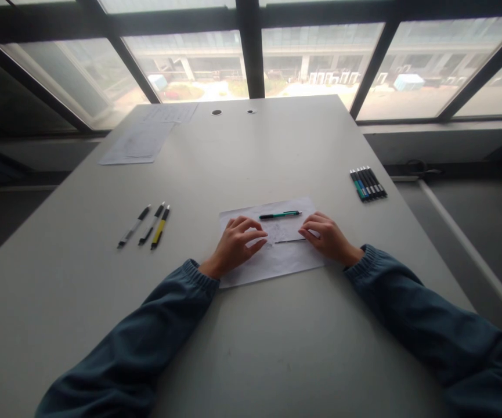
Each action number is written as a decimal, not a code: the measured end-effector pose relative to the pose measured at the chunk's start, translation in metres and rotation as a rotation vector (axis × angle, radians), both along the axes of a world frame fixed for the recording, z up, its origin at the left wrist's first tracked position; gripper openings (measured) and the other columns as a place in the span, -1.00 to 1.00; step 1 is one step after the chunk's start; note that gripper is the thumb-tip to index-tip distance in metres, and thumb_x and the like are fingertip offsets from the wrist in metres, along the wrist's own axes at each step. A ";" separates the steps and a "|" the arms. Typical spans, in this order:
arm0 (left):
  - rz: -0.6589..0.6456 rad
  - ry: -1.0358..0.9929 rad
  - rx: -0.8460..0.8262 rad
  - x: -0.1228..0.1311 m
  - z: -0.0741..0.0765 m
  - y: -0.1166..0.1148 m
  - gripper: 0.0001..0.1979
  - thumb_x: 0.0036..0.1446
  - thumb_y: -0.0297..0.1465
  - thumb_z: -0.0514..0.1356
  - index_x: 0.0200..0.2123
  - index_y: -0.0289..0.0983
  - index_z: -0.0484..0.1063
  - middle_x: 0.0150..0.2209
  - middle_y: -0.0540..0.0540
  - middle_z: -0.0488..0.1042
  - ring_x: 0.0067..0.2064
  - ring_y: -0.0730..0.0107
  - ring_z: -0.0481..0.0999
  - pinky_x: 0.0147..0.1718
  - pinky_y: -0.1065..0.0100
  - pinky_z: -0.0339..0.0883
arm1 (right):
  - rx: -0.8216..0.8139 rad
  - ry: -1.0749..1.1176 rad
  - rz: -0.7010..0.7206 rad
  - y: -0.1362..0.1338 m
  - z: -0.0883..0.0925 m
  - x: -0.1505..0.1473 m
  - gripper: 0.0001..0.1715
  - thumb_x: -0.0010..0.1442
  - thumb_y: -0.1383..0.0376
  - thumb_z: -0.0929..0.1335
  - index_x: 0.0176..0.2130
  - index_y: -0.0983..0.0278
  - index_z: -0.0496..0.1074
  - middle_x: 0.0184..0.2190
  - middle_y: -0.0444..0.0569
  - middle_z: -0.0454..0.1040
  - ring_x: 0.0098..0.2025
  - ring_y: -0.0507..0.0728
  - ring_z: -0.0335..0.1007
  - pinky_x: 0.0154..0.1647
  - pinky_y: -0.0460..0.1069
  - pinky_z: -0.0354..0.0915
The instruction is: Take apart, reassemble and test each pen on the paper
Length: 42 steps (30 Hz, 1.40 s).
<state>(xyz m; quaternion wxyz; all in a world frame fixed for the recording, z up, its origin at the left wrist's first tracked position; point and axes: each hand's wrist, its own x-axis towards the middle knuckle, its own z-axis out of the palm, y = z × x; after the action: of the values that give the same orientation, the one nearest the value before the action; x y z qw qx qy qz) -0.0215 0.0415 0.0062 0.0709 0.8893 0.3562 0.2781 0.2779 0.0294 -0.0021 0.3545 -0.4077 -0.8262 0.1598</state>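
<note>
A sheet of white paper (272, 264) with faint pencil-like marks lies on the table under both hands. My right hand (327, 237) pinches one end of a thin dark pen refill (291, 240), which points left, low over the paper. On the left half of the sheet, my left hand (238, 239) has its fingers curved and its thumb apart from the index finger, with nothing visible between them. Just beyond both hands, a green and black pen (280, 215) lies crosswise on the paper.
Three pens (160, 227), one of them yellow, lie to the left on the white table (251, 157). Several pens (368, 184) are lined up near the right edge. More paper sheets (140, 139) lie at the far left. Windows stand behind the table.
</note>
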 end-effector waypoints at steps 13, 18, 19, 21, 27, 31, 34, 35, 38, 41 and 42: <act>-0.062 0.094 -0.030 -0.002 -0.004 0.002 -0.87 0.26 -0.23 0.29 -0.24 -0.11 0.62 -0.11 -0.08 0.59 -0.02 0.22 0.46 -0.02 0.14 0.24 | 0.047 -0.279 0.067 -0.005 0.008 -0.001 -0.93 0.29 0.33 0.41 -0.25 0.22 0.55 -0.25 0.03 0.54 -0.15 0.21 0.35 -0.10 0.12 0.25; -0.079 0.091 -0.008 -0.001 -0.006 0.002 -0.88 0.28 -0.28 0.26 -0.28 -0.13 0.60 -0.12 -0.06 0.59 -0.04 0.24 0.47 -0.04 0.16 0.25 | 0.059 -0.312 0.074 -0.007 0.008 -0.005 -0.86 0.33 0.36 0.37 -0.29 0.23 0.52 -0.26 0.03 0.52 -0.16 0.19 0.32 -0.11 0.09 0.24; -0.083 0.088 -0.003 -0.001 -0.006 0.002 -0.87 0.29 -0.30 0.26 -0.29 -0.13 0.60 -0.13 -0.05 0.59 -0.04 0.24 0.47 -0.04 0.16 0.25 | 0.060 -0.321 0.073 -0.007 0.008 -0.005 -0.85 0.34 0.37 0.36 -0.29 0.24 0.51 -0.26 0.03 0.51 -0.16 0.19 0.31 -0.11 0.09 0.24; -0.090 0.084 0.001 -0.001 -0.007 0.002 -0.87 0.30 -0.31 0.25 -0.29 -0.15 0.59 -0.13 -0.05 0.60 -0.05 0.25 0.47 -0.05 0.17 0.25 | 0.061 -0.338 0.067 -0.007 0.007 -0.006 -0.83 0.35 0.37 0.34 -0.30 0.25 0.50 -0.27 0.04 0.50 -0.16 0.19 0.30 -0.11 0.09 0.24; -0.055 0.054 0.015 -0.001 -0.004 0.002 -0.87 0.31 -0.32 0.23 -0.28 -0.17 0.57 -0.14 -0.07 0.60 -0.06 0.25 0.47 -0.06 0.18 0.27 | 0.071 -0.302 0.056 -0.008 0.008 -0.008 -0.81 0.39 0.37 0.30 -0.29 0.26 0.46 -0.26 0.06 0.49 -0.17 0.20 0.28 -0.12 0.09 0.25; -0.036 0.010 0.031 -0.001 -0.002 0.002 -0.88 0.30 -0.34 0.24 -0.28 -0.17 0.57 -0.16 -0.06 0.60 -0.07 0.27 0.48 -0.05 0.18 0.30 | 0.065 -0.261 0.049 -0.009 0.010 -0.008 -0.80 0.40 0.35 0.30 -0.29 0.25 0.46 -0.26 0.06 0.49 -0.18 0.20 0.29 -0.12 0.09 0.25; -0.046 -0.007 0.044 0.000 -0.002 0.001 -0.90 0.29 -0.35 0.25 -0.28 -0.17 0.57 -0.16 -0.06 0.61 -0.08 0.28 0.48 -0.05 0.19 0.31 | 0.065 -0.247 0.053 -0.010 0.011 -0.009 -0.81 0.39 0.34 0.30 -0.29 0.25 0.46 -0.26 0.06 0.49 -0.18 0.20 0.29 -0.11 0.09 0.26; -0.048 -0.009 0.048 0.001 -0.002 0.001 -0.90 0.29 -0.35 0.25 -0.28 -0.17 0.57 -0.16 -0.06 0.61 -0.08 0.28 0.48 -0.05 0.19 0.31 | 0.068 -0.245 0.055 -0.010 0.010 -0.009 -0.81 0.39 0.34 0.30 -0.29 0.25 0.46 -0.26 0.06 0.49 -0.18 0.20 0.29 -0.12 0.09 0.26; -0.055 -0.016 0.056 0.001 -0.002 0.002 -0.91 0.28 -0.35 0.26 -0.29 -0.18 0.57 -0.18 -0.06 0.61 -0.09 0.28 0.49 -0.06 0.20 0.32 | 0.084 -0.246 0.062 -0.010 0.009 -0.010 -0.81 0.39 0.34 0.31 -0.29 0.26 0.46 -0.26 0.06 0.49 -0.19 0.20 0.29 -0.12 0.09 0.27; -0.071 -0.028 0.067 0.001 -0.003 0.002 -0.91 0.27 -0.36 0.27 -0.29 -0.18 0.57 -0.19 -0.06 0.61 -0.11 0.29 0.49 -0.08 0.21 0.33 | 0.100 -0.252 0.066 -0.010 0.009 -0.011 -0.81 0.40 0.33 0.31 -0.29 0.26 0.45 -0.27 0.05 0.49 -0.18 0.20 0.29 -0.12 0.08 0.28; -0.075 -0.031 0.069 0.001 -0.003 0.003 -0.92 0.26 -0.36 0.27 -0.29 -0.18 0.57 -0.19 -0.06 0.61 -0.11 0.29 0.49 -0.08 0.21 0.34 | 0.103 -0.253 0.067 -0.010 0.009 -0.011 -0.81 0.40 0.33 0.31 -0.29 0.26 0.45 -0.27 0.05 0.49 -0.18 0.19 0.30 -0.12 0.08 0.28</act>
<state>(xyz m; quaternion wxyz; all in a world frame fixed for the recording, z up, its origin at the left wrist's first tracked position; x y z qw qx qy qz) -0.0205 0.0440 0.0031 0.0560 0.8996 0.3115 0.3010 0.2668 0.0194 0.0064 0.2626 -0.3780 -0.8845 0.0763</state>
